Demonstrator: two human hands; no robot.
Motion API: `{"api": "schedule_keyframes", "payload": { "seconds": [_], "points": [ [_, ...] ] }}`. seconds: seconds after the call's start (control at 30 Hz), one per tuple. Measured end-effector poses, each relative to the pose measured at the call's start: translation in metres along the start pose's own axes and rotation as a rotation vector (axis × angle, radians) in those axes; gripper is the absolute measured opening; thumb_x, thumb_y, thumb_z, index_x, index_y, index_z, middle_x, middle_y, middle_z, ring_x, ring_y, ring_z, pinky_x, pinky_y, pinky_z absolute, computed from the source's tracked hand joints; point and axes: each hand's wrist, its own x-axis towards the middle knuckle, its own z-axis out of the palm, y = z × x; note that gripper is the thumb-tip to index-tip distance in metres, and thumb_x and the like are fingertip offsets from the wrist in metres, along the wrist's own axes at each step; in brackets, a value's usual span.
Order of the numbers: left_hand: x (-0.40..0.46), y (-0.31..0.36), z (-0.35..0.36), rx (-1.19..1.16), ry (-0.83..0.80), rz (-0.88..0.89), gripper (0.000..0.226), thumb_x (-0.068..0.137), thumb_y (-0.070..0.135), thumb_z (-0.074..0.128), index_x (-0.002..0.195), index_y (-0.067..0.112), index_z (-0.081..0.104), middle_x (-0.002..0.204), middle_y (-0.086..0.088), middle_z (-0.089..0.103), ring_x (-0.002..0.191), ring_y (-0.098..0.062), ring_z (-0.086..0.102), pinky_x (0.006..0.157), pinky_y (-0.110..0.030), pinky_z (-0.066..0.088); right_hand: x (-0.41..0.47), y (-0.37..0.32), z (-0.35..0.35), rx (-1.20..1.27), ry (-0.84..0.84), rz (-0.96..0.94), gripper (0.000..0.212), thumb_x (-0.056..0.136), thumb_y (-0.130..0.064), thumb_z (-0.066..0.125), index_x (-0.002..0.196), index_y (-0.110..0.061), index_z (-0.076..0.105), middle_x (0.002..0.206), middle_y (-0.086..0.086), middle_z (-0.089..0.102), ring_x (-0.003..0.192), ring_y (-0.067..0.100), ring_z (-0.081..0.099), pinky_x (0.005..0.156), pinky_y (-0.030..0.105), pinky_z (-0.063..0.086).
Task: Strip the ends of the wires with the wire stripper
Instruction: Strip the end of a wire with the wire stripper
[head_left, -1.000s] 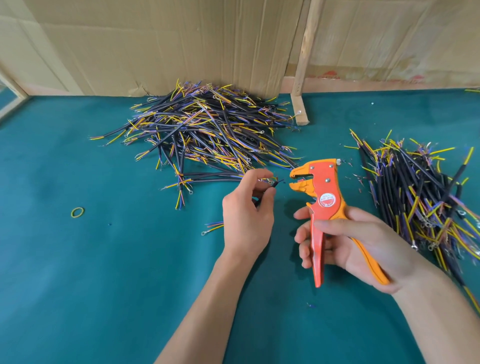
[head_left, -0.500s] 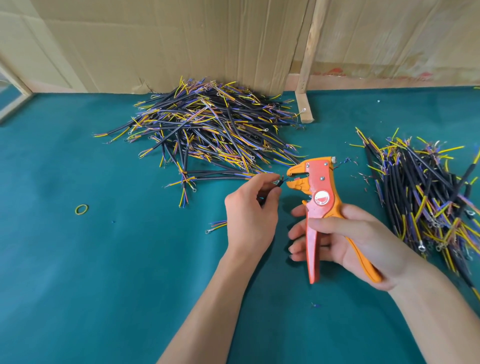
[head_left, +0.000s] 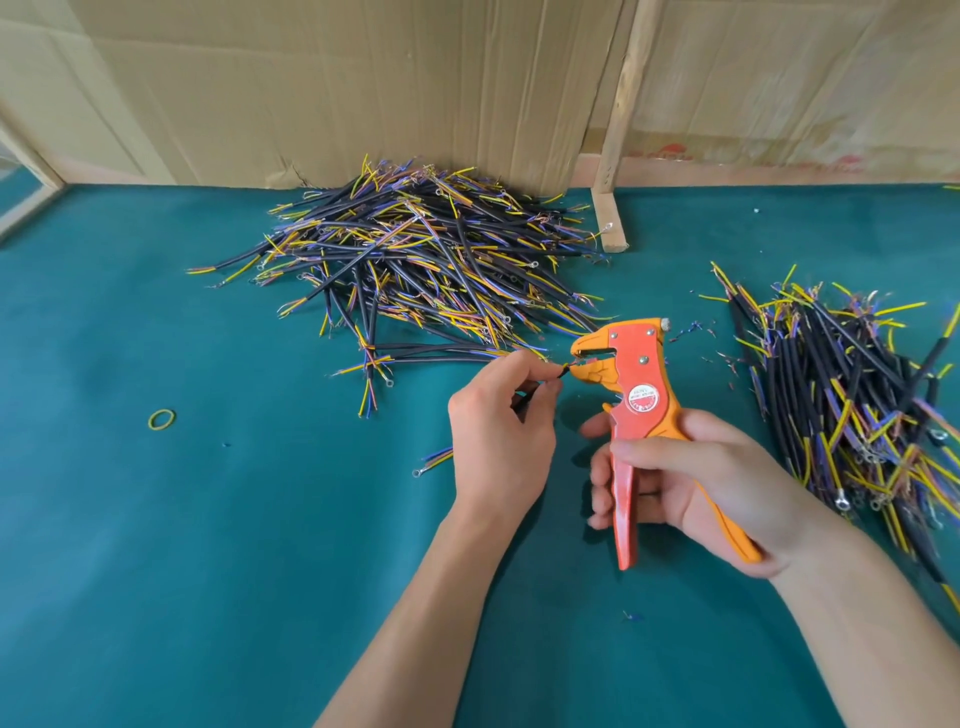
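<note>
Two hands: left (head_left: 501, 436) feeds wire (head_left: 540, 387) into stripper (head_left: 631, 400).

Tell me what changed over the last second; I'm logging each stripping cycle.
The left hand brought the wire it pinches across the gap, so its end now sits at the mouth of the wire stripper. The right hand kept its grip on the handles. Both wire piles and the rubber band stayed put.

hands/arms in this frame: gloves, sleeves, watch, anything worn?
Nothing worn that shows. The left hand and the right hand are bare, with no gloves, rings or tape. Both forearms are bare to the bottom edge of the frame: no sleeves, watch or wristband in view. Fingernails are short and unpainted.
</note>
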Motion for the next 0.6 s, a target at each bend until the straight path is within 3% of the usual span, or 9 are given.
{"api": "schedule_keyframes", "payload": {
  "seconds": [0.3,0.6],
  "points": [
    [-0.0003,-0.0001,0.0000,-0.001,0.011,0.013,0.017,0.082,-0.007,0.070,0.082,0.010,0.072,0.080,0.005,0.071,0.075,-0.010,0.064,0.068,-0.026,0.050,-0.0017,-0.0010,0.0037,-0.082,0.017,-0.006,0.029,0.079,-0.017,0.075,0.099,0.001,0.066,0.076,0.024,0.058,0.064,0.038,0.058,0.061,0.045,0.056],
    [-0.0007,-0.0011,-0.0004,-0.017,0.034,0.026,0.016,0.082,-0.005,0.070,0.081,0.011,0.072,0.078,0.007,0.071,0.075,-0.013,0.064,0.068,-0.029,0.050,-0.0003,0.0008,0.0059,-0.100,0.071,-0.034,0.047,0.080,-0.022,0.080,0.106,0.009,0.056,0.073,0.022,0.057,0.060,0.035,0.056,0.056,0.043,0.055]
  ]
}}
